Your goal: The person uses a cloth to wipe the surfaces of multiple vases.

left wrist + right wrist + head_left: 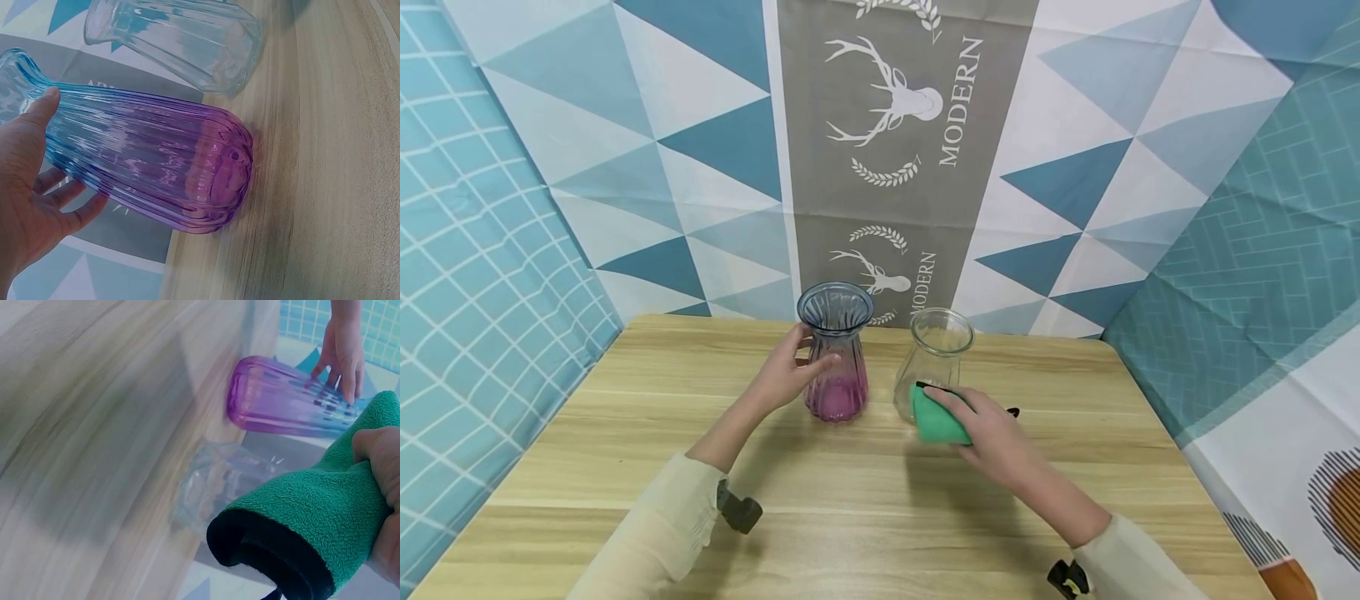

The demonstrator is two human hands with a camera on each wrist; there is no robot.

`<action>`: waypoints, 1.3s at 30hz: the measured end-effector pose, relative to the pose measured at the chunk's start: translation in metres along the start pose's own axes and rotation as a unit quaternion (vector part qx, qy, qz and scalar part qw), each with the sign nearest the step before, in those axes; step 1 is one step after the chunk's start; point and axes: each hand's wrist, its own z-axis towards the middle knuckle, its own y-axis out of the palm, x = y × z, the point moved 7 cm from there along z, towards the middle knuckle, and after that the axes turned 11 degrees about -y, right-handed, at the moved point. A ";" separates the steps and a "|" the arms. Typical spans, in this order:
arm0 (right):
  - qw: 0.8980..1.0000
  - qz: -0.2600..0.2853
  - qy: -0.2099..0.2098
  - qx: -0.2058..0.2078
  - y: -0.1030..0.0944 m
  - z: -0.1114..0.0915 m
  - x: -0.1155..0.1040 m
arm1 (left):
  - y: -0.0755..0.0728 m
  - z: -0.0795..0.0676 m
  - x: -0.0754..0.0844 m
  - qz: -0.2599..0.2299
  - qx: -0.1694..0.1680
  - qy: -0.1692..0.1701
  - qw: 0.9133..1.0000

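Note:
A ribbed glass vase, blue at the rim and purple-pink at the base, stands upright on the wooden table. My left hand grips it just below the flared neck, thumb in front and fingers round the far side. In the left wrist view the thumb lies along the vase's blue part. To the right stands a clear glass vase with a wide rim. My right hand holds a folded green towel with black edging, in front of the clear vase and partly covering it in the head view.
The wooden table reaches back to a wall covering with blue triangles and a grey deer-head strip, close behind both vases. Tiled-pattern sheets hang at the left and right sides.

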 end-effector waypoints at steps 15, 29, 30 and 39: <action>0.995 0.011 -0.051 0.080 -0.005 0.035 -0.021 | 0.001 0.002 -0.001 0.003 -0.002 0.005 1.000; 0.986 0.026 -0.027 0.164 -0.003 0.058 -0.023 | -0.001 0.002 -0.003 -0.007 -0.006 -0.001 1.000; 0.985 0.026 -0.023 0.170 -0.002 0.060 -0.023 | 0.000 0.003 -0.002 -0.009 -0.007 0.000 1.000; 0.977 0.005 -0.004 0.212 0.012 0.074 -0.023 | 0.000 0.002 -0.002 -0.006 -0.003 0.016 1.000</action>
